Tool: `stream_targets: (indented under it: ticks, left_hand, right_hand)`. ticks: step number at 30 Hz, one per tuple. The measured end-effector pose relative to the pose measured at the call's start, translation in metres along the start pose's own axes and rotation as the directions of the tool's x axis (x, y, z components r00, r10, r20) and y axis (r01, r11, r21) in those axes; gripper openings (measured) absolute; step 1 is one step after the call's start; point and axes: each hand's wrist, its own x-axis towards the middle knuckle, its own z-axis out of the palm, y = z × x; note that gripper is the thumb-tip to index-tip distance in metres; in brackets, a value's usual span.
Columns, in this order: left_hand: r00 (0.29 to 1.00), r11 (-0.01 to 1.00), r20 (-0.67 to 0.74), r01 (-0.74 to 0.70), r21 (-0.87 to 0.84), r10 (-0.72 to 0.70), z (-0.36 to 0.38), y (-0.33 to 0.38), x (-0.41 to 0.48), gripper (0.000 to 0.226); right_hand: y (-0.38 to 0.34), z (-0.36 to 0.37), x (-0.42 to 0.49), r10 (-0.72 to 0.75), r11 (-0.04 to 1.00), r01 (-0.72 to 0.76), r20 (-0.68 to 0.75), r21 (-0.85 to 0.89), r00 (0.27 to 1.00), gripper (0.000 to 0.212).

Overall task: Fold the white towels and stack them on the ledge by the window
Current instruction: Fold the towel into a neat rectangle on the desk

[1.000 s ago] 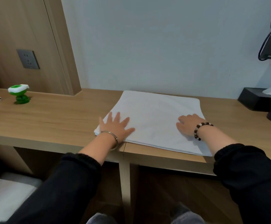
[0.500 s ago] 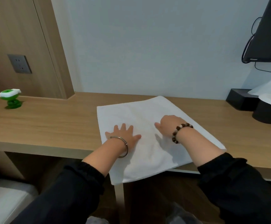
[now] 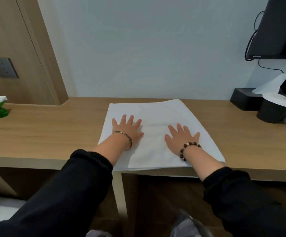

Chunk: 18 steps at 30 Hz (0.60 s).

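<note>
Towel flat at the surface front edge | your left hand and right hand lie spread on it, gripping nothing | press outward evenly, clearing creases before you fold.

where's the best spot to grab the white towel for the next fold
Probably the white towel by its two near corners, from your side: it lies flat, and only its near edge reaches the desk's front lip, where it is easy to pinch.
</note>
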Motion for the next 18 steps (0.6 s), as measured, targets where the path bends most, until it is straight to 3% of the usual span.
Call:
stream_targets:
  ticks: [4, 12, 18]
  left_hand:
    - [0.99, 0.965, 0.104, -0.063, -0.254, 0.092, 0.007, 0.038, -0.012, 0.055]
    - [0.999, 0.977, -0.018, -0.03, -0.211, 0.026, 0.027, 0.043, -0.029, 0.055]
    - [0.998, 0.977, -0.049, -0.04, -0.207, 0.03, 0.027, 0.039, -0.032, 0.055]
  right_hand:
    - [0.002, -0.016, 0.018, 0.004, 1.0, -0.004, 0.011, 0.002, 1.0, 0.058]
    - [0.007, 0.0, -0.01, -0.14, 0.99, 0.14, 0.043, 0.005, 0.989, 0.056]
    - [0.085, -0.012, -0.029, 0.076, 0.997, -0.076, -0.001, 0.032, 0.997, 0.058]
